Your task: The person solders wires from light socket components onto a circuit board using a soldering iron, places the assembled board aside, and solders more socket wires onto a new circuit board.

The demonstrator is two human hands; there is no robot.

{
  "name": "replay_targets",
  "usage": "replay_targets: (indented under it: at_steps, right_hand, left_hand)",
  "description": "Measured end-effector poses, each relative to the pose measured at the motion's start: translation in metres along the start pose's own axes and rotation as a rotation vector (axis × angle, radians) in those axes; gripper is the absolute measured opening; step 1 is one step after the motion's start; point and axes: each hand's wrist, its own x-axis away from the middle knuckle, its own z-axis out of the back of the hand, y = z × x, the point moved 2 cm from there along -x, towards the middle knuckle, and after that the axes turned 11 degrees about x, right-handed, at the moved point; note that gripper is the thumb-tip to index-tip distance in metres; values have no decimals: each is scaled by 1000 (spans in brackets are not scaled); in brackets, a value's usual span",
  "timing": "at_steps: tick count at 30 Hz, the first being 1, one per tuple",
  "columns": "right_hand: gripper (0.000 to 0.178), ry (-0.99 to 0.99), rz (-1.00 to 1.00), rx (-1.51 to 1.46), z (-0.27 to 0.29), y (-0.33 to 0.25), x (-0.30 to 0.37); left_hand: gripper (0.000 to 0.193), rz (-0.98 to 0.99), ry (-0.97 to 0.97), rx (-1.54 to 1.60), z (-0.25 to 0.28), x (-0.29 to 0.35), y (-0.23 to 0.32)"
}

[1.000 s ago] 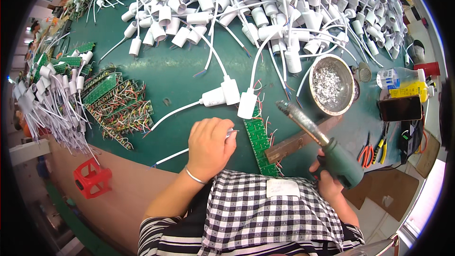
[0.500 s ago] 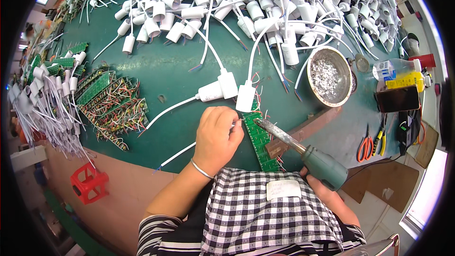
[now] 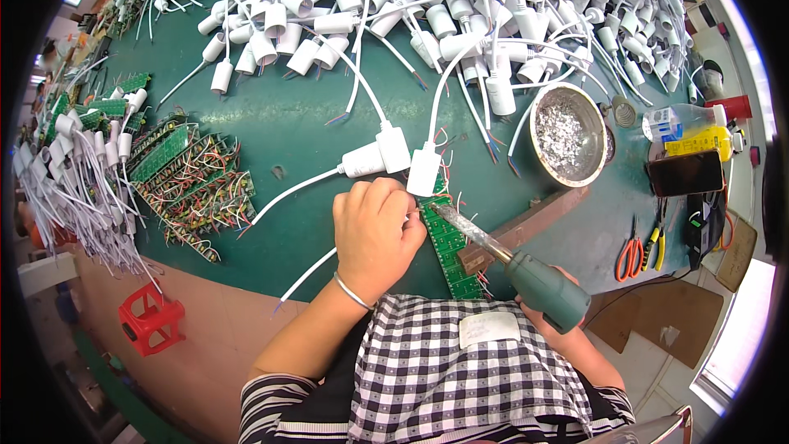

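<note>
The soldering iron (image 3: 546,289) has come in; 1 s ago its tip hung up and to the right of the green PCB strip (image 3: 450,251), but now it is over the PCB's far end, on it or just above, can't tell which; vs ½ s ago the tip is only a touch further left. The L hand (image 3: 374,234) has likewise edged in, fingertips now right at the PCB's left edge, near the iron's tip; it appears pinched on a white cable (image 3: 311,273), whose tail runs out toward the near left of the PCB; what's between the fingertips is mostly hidden.

The R hand (image 3: 546,326) is wrapped round the iron's handle, near right of the PCB, partly hidden behind it. The PCB itself lies on the green worktop (image 3: 271,107), between the two hands; a white lamp holder (image 3: 424,171) sits at its far end, apparently unmoved.

For the work: approach looks over, w/ iron, cable end & PCB all brought together; prob. the soldering step proper, so steadiness matters; main risk, fingertips v. close to a presumably hot tip. Brown bar (image 3: 526,233) right of the PCB looks unmoved too.
</note>
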Motion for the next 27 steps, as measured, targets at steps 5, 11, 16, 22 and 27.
replay_targets:
  at_steps: [5,11,16,22,27]
  right_hand:
    - [23,-45,6,17,-1,2,-2]
    - [20,-24,47,68,-1,-2,-7]
    - [18,-30,63,91,1,-5,-10]
    - [16,-22,105,116,1,-5,-12]
    - [20,14,179,197,0,-6,-13]
  left_hand:
    - [15,-10,10,22,1,0,-4]
    - [17,-47,47,39,0,0,-5]
    - [17,-51,40,29,0,1,-5]
    - [17,-64,48,36,0,1,-6]
    - [17,-57,44,32,0,2,-6]
